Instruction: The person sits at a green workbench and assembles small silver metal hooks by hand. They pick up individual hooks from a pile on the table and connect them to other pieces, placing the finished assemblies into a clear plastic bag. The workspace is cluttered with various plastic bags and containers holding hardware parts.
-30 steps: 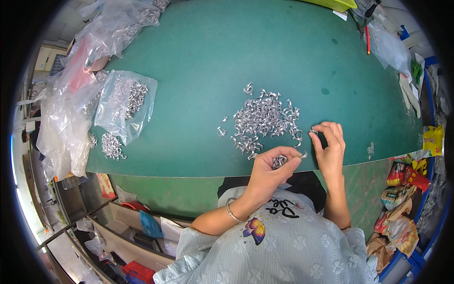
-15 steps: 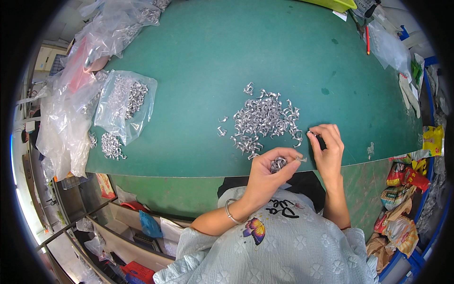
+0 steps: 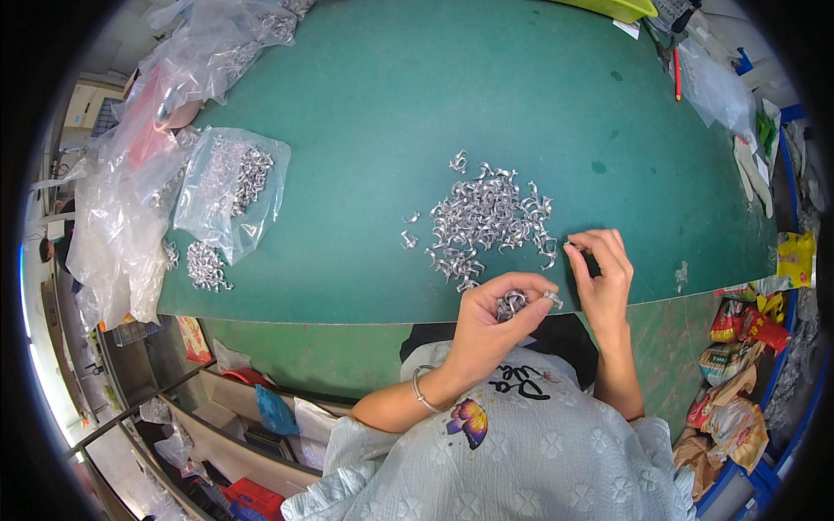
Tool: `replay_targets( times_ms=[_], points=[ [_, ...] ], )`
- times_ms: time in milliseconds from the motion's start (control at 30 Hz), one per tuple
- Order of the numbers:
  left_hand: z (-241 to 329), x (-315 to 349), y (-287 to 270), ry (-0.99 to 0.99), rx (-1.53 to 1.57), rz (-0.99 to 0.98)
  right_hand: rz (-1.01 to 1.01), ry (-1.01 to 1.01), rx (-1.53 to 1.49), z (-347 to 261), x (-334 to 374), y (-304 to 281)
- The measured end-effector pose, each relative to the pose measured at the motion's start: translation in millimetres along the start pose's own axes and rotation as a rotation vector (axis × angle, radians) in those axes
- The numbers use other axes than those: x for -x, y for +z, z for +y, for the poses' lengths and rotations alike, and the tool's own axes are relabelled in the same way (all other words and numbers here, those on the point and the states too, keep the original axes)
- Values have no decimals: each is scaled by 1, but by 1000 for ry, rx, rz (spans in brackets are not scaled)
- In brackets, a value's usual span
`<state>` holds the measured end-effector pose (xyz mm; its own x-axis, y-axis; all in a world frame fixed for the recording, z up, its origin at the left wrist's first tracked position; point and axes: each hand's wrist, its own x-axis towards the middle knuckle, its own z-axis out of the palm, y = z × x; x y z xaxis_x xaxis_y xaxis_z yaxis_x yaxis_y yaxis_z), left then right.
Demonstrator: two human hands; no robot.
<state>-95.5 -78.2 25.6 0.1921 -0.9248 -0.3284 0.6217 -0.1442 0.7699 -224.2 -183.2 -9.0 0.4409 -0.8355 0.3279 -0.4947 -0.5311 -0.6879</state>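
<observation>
Left hand [image 3: 486, 319] cups small curved silvery metal parts [image 3: 511, 304], one more [image 3: 553, 300] pinched at the fingertips. Right hand [image 3: 605, 271] pinches a tiny metal bit [image 3: 570, 245], mostly hidden, can't make out its shape. Loose silvery metal heap [image 3: 486, 213] just beyond, on smooth green tabletop [image 3: 365, 130]; part-filled clear plastic bag [image 3: 198, 224] well left.

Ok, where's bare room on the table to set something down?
Bare: green tabletop between the part-filled clear bag and the curved metal pieces, and beyond them; largely bare from the right hand to the white glove. Crowded: the left edge, under plastic bags, and just beyond the left hand.
</observation>
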Motion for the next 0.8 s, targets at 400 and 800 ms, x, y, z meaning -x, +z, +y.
replay_targets(
  times_ms=[400,800],
  points=[
    [5,2,-3,46,-21,19,-39,12,6,0,-1,2],
    [58,25,-176,642,-381,1121,-163,-38,96,-3,-1,-7]
  ],
)
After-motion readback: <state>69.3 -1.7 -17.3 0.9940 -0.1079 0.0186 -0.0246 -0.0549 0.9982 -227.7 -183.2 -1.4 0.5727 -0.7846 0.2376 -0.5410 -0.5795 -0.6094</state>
